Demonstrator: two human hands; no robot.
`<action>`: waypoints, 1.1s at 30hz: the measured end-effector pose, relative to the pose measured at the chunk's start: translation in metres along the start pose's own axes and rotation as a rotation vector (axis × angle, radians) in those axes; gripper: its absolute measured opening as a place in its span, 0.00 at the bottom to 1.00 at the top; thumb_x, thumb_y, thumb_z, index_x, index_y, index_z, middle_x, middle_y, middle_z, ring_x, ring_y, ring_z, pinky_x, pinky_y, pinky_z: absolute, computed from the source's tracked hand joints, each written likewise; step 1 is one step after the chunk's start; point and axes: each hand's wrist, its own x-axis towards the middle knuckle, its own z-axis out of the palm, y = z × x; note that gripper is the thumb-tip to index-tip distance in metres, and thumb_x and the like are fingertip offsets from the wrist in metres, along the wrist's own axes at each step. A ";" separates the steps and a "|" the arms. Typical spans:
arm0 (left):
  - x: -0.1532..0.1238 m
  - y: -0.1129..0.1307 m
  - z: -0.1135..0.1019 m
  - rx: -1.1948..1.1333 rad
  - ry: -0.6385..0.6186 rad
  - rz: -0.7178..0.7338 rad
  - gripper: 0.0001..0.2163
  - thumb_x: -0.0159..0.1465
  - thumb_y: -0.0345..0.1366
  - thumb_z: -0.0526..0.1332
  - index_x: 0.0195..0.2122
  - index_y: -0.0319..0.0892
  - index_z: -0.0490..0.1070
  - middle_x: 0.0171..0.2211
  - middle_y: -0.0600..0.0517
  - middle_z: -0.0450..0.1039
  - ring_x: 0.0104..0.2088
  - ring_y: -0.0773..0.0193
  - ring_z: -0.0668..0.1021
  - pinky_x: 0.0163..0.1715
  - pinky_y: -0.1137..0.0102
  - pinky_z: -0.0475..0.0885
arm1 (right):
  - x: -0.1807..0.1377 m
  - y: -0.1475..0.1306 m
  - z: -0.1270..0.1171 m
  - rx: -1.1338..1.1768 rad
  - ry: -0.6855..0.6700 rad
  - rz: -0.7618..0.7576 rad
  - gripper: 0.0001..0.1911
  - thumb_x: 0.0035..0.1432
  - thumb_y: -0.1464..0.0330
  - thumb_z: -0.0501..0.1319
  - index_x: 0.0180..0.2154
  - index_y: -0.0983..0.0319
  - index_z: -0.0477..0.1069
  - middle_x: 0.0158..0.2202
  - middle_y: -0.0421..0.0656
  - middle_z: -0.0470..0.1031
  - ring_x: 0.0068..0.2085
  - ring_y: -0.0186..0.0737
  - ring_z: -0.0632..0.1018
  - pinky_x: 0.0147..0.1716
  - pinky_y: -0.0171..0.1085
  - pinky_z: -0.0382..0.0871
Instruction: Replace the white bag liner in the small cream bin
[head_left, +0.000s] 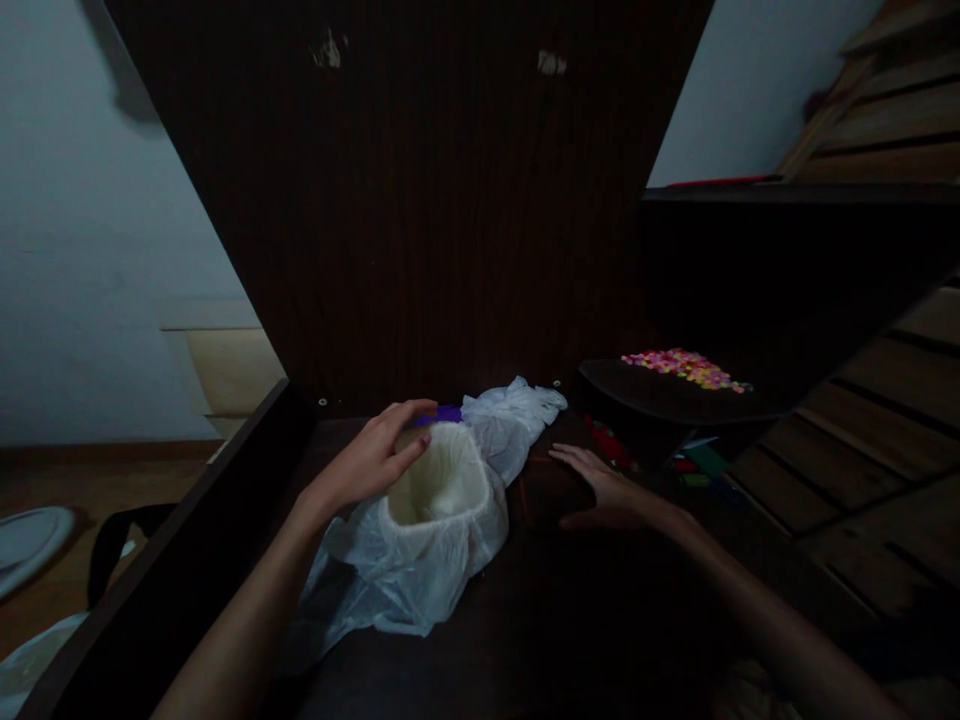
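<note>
A container (442, 480) lined with a thin white plastic bag (420, 570) stands on the dark wooden surface, its mouth facing up. My left hand (382, 448) is at the container's left rim, thumb and fingers apart and holding nothing; whether it touches the rim I cannot tell. To the right of the container my right hand (604, 490) is spread over a dark brown, rounded rectangular item (547, 490), too dim to identify. A crumpled translucent plastic bag (517, 415) lies behind the container, beside a purple thing (442, 413) partly hidden by it.
A dark upright panel (435, 220) rises behind. On the right, a rounded shelf (637, 390) bears many small pink and yellow pieces (686, 367). A raised side board (172, 540) edges the left. Wooden slats (862, 440) stand at far right.
</note>
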 end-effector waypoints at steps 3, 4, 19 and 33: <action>-0.003 -0.005 0.002 -0.044 0.000 -0.025 0.19 0.70 0.40 0.54 0.61 0.43 0.64 0.58 0.43 0.74 0.58 0.51 0.76 0.59 0.52 0.71 | -0.002 0.000 0.009 -0.002 -0.040 0.012 0.63 0.42 0.46 0.72 0.71 0.62 0.49 0.73 0.59 0.45 0.72 0.63 0.51 0.69 0.60 0.49; -0.005 -0.007 0.003 -0.066 0.010 -0.035 0.19 0.71 0.40 0.54 0.61 0.43 0.63 0.58 0.42 0.74 0.58 0.51 0.76 0.58 0.52 0.71 | -0.002 0.000 0.012 -0.001 -0.052 0.018 0.64 0.41 0.46 0.73 0.72 0.62 0.48 0.73 0.59 0.44 0.72 0.64 0.50 0.69 0.60 0.49; -0.059 -0.024 -0.003 -0.092 0.148 0.055 0.19 0.70 0.45 0.56 0.60 0.47 0.66 0.61 0.45 0.68 0.62 0.48 0.70 0.62 0.52 0.65 | -0.008 0.010 0.026 -0.053 -0.017 0.079 0.62 0.39 0.53 0.74 0.71 0.60 0.49 0.73 0.58 0.48 0.72 0.65 0.52 0.68 0.60 0.50; -0.082 -0.036 0.020 -0.073 0.147 0.080 0.34 0.66 0.45 0.63 0.69 0.50 0.48 0.64 0.40 0.63 0.62 0.43 0.69 0.62 0.45 0.66 | -0.041 -0.057 -0.056 -0.091 0.250 -0.005 0.57 0.41 0.47 0.72 0.69 0.55 0.56 0.68 0.53 0.58 0.67 0.67 0.62 0.65 0.62 0.57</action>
